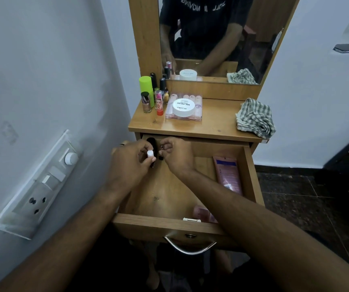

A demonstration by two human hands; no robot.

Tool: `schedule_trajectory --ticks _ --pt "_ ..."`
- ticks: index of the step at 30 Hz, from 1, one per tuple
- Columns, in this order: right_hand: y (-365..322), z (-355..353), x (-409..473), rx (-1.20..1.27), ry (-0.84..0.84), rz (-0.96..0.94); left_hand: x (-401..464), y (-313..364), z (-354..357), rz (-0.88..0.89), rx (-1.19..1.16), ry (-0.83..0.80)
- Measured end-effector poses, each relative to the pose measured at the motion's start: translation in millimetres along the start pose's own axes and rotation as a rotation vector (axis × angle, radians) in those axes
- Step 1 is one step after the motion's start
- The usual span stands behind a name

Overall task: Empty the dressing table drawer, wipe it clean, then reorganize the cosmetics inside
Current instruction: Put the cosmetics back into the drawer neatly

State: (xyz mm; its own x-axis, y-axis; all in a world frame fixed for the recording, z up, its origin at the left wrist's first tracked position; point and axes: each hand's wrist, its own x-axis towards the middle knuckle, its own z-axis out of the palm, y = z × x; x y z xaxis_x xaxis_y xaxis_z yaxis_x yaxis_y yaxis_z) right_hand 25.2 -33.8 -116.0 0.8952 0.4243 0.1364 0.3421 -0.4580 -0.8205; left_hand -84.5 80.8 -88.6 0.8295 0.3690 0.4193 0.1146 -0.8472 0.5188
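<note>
Both hands work at the back left corner of the open drawer (250, 178) of a wooden dressing table: the left hand (130, 163) has its fingers (148, 144) curled round a small item with a white cap (150, 153), while the right hand (176, 153) pinches a tiny dark piece (162, 146) at its fingertips; between the two hands stands a dark, slim container (150, 142), its long axis roughly upright, though what it is cannot be told. To the right of the fingers, one pink tube (228, 173) lies flat against the drawer's right wall, its long axis running front to back, and a second pink item (202, 212) rests at the front edge near the right forearm; the drawer floor between them is bare wood. Beyond the fingers, on the bench (215, 121), stands a cluster of small bottles, among them one lime-green can (146, 89) and one red-based lipstick (159, 103), all upright; just right of them is one clear case (183, 108) of pink tubes with one white round jar (183, 106) on top, and well to the right one crumpled checked cloth (255, 118) sits at the bench's edge, below the mirror (209, 34)
</note>
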Motion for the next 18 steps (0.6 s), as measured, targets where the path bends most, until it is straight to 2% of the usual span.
schedule_trajectory --ticks 8,14,18 --pt "7.6 5.1 -4.8 0.052 0.032 -0.045 4.0 -5.4 4.3 -0.11 0.069 -0.039" --pt "10.0 8.8 -6.0 0.103 0.097 0.017 8.6 -10.9 9.5 -0.219 0.091 -0.061" --pt "14.4 6.2 -6.3 0.15 0.106 0.045 8.2 -11.4 13.1 -0.217 0.107 -0.05"
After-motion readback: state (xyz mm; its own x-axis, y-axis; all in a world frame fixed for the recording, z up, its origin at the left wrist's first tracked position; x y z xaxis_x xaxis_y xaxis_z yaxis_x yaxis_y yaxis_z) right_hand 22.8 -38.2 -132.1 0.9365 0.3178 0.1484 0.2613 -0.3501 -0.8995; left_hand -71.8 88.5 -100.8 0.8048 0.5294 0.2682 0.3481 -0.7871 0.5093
